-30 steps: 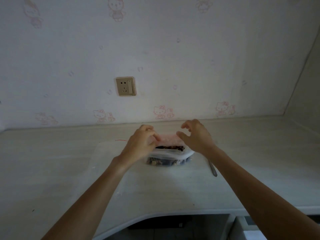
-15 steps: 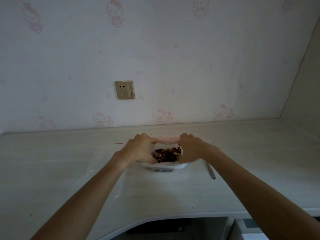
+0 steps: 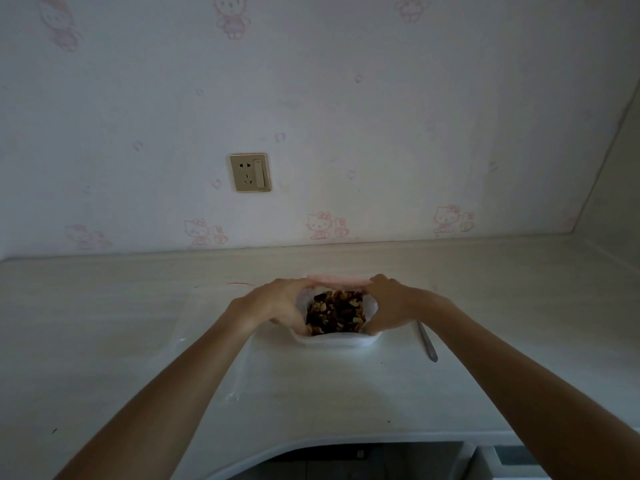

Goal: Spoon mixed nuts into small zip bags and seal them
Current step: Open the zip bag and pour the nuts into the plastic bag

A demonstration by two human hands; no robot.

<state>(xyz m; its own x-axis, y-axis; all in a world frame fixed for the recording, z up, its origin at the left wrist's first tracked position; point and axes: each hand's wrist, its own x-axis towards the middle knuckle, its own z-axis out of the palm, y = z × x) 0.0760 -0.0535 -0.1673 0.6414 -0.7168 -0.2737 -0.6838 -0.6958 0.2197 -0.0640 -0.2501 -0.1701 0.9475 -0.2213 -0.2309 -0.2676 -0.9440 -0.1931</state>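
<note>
Now both hands (image 3: pixel 277 308) hold open nut bag (image 3: pixel 336 339).

spoon (image 3: pixel 427 343) right of container (image 3: pixel 334 341), bags (image 3: pixel 211 327) left

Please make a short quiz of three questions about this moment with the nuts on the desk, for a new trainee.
1. True or false: the spoon is in the right hand.
2. What do both hands hold? A) the bag of mixed nuts B) the wall socket C) the spoon
3. Fill in: the mouth of the bag is ____, so the nuts show.

Key
1. False. The spoon lies on the desk, by the right forearm.
2. A. The left hand and the right hand grip its two sides.
3. open
</note>
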